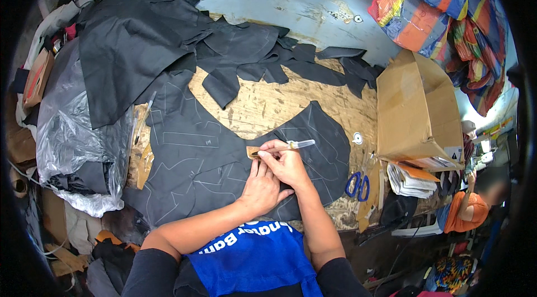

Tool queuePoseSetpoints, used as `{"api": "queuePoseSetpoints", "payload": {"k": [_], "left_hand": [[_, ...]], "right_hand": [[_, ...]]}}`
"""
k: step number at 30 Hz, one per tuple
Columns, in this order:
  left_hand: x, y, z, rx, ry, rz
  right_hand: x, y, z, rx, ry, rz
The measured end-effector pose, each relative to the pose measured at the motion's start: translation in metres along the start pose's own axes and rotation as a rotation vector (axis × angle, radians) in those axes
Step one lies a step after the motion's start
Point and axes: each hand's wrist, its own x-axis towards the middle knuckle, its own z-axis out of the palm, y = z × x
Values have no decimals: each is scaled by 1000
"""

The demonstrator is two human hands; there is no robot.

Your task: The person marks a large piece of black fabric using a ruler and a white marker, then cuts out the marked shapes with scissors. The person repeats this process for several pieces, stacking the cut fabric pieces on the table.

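Observation:
A black sheet of leather-like material (179,163) lies before me, marked with pale outlines of pattern pieces. My right hand (289,167) is closed round a pen with a clear barrel (302,144), its tip down at a small brown card piece (252,152). Stretched flat on the sheet, my left hand (260,191) has its fingertips just below the card piece, beside the right hand. Whether those fingertips touch the card I cannot tell. The two hands are close together, and the right hand partly covers the left fingertips.
Black offcuts (240,45) spread across the back of the worn wooden table (224,121). Blue-handled scissors (358,185) lie at the right, near an open cardboard box (411,112). A clear plastic bag (78,135) is at the left. A person in orange (469,210) is further right.

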Motion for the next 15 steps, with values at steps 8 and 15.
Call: {"api": "queuePoseSetpoints", "payload": {"k": [8, 15], "left_hand": [[0, -3, -4, -13, -104, 55], [-1, -2, -5, -33, -71, 41]], "right_hand": [[17, -6, 8, -442, -112, -243], [27, -1, 22, -331, 12, -180]]}}
